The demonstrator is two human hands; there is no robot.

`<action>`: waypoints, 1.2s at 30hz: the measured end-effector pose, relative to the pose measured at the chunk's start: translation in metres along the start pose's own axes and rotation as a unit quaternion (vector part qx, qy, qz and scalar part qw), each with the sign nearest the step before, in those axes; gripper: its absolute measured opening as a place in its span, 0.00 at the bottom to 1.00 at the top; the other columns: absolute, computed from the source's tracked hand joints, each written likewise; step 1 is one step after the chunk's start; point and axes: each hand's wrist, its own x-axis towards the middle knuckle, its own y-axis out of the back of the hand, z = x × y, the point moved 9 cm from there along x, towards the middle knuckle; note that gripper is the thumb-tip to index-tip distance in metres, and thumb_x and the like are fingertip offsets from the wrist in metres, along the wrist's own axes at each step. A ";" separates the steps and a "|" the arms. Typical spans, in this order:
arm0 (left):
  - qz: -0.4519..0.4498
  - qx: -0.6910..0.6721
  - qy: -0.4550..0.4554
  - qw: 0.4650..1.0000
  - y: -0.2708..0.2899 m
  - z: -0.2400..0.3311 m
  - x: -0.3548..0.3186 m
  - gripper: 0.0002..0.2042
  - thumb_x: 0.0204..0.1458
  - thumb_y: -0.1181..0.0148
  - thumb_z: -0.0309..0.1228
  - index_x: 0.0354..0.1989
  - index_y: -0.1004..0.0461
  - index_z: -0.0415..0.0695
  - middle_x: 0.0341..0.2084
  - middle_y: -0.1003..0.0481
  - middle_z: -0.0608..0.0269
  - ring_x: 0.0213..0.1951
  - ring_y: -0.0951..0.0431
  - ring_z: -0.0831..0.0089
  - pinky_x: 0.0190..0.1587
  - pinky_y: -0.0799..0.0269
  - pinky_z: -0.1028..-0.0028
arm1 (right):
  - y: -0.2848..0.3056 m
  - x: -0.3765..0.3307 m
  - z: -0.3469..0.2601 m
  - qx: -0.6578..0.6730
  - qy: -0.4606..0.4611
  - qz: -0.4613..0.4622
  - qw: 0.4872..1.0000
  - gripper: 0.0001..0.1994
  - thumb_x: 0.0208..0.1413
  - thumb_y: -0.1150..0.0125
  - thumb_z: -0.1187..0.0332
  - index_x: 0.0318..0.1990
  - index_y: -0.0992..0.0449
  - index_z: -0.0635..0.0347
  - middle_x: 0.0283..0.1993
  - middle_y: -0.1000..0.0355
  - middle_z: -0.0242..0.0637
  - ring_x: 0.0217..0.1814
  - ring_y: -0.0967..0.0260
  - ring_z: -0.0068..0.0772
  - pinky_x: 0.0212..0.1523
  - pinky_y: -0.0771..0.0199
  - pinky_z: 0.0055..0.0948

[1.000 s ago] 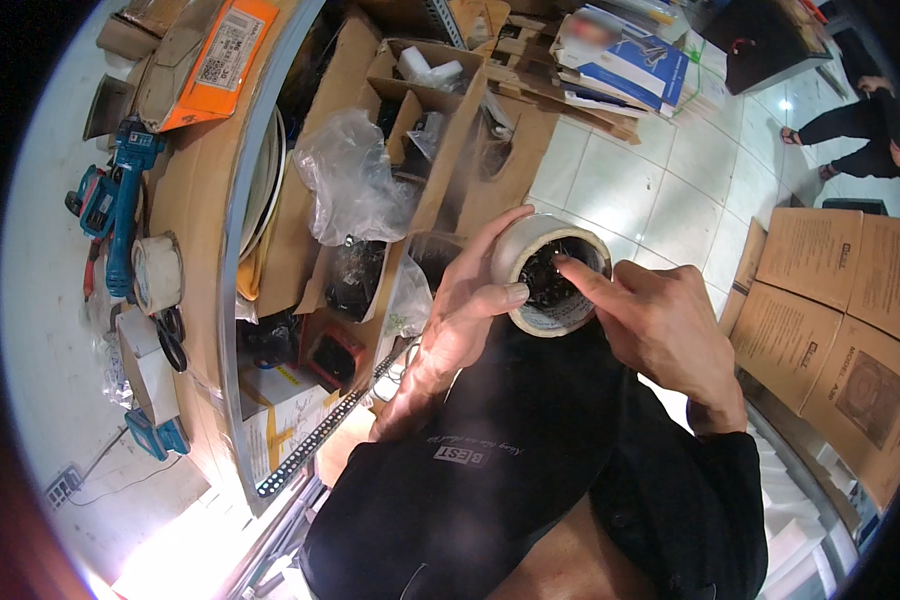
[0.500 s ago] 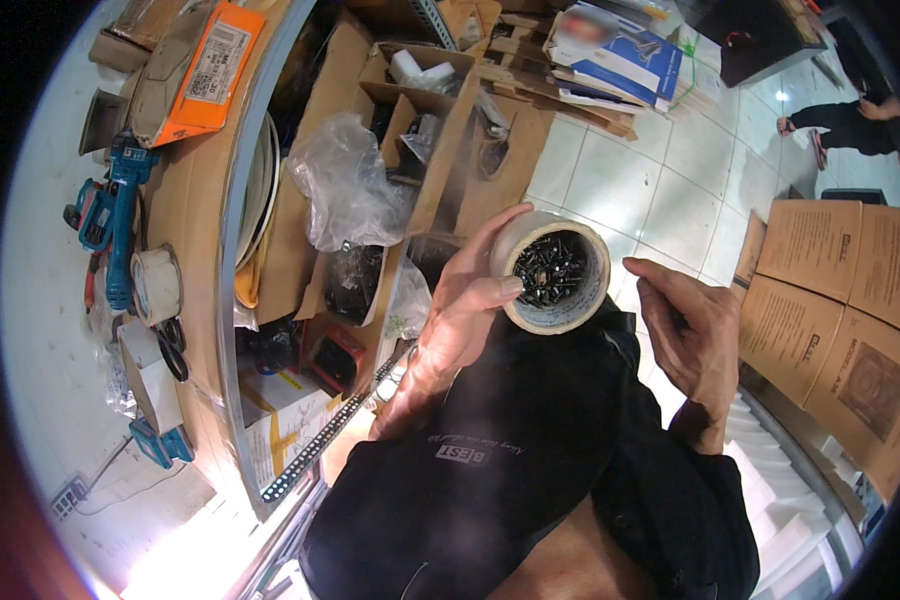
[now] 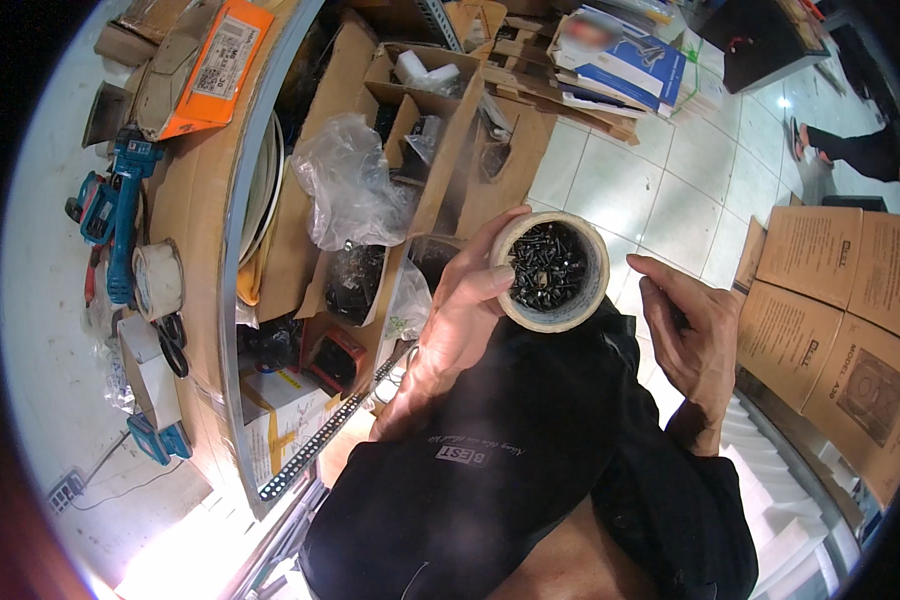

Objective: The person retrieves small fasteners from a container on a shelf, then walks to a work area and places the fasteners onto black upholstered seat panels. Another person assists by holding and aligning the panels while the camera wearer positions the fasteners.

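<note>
My left hand (image 3: 462,300) grips a round, pale tub (image 3: 598,285) that looks like a tape roll, its thumb over the rim and its fingers around the far side. Inside lies a heap of small black screws (image 3: 550,265), and the open top faces up at me. To the right, apart from the tub, is my right hand (image 3: 690,325). Its fingers are curled and its thumb is close to the index finger, so whatever they may hold is hidden.
On my left, a shelf (image 3: 205,250) carries an orange box (image 3: 225,65), a teal power tool (image 3: 125,220) and a tape roll (image 3: 157,280). Below are cardboard bins (image 3: 450,150) and a plastic bag (image 3: 350,180). Cartons (image 3: 810,300) stand at right; a person's leg (image 3: 850,152) shows farther off.
The tub has tipped slightly, with more of the screws facing me. My right hand has barely moved. The far person's legs have shifted.
</note>
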 end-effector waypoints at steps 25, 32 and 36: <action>-0.008 0.004 -0.018 1.000 -0.003 0.007 0.000 0.44 0.37 0.37 0.38 0.67 0.43 0.31 0.59 0.32 0.46 0.62 0.31 0.59 0.67 0.40 0.63 | -0.002 0.001 -0.003 0.005 0.001 -0.013 1.000 0.12 0.57 0.40 0.79 0.48 0.21 0.63 0.29 0.22 0.44 0.26 0.23 0.31 0.27 0.26 0.29; -0.003 -0.056 -0.009 0.998 0.000 0.003 0.001 0.42 0.40 0.41 0.39 0.65 0.42 0.30 0.58 0.31 0.44 0.60 0.30 0.58 0.66 0.38 0.61 | -0.002 0.001 -0.002 -0.001 0.000 -0.005 1.000 0.11 0.56 0.40 0.79 0.47 0.20 0.63 0.30 0.21 0.46 0.24 0.25 0.31 0.26 0.27 0.29; -0.025 -0.055 -0.010 0.998 -0.001 0.003 0.001 0.39 0.43 0.43 0.38 0.67 0.43 0.34 0.59 0.32 0.50 0.61 0.32 0.63 0.64 0.37 0.65 | -0.002 0.003 -0.003 -0.004 0.002 -0.010 1.000 0.11 0.56 0.39 0.79 0.47 0.20 0.63 0.31 0.21 0.46 0.23 0.25 0.31 0.25 0.28 0.29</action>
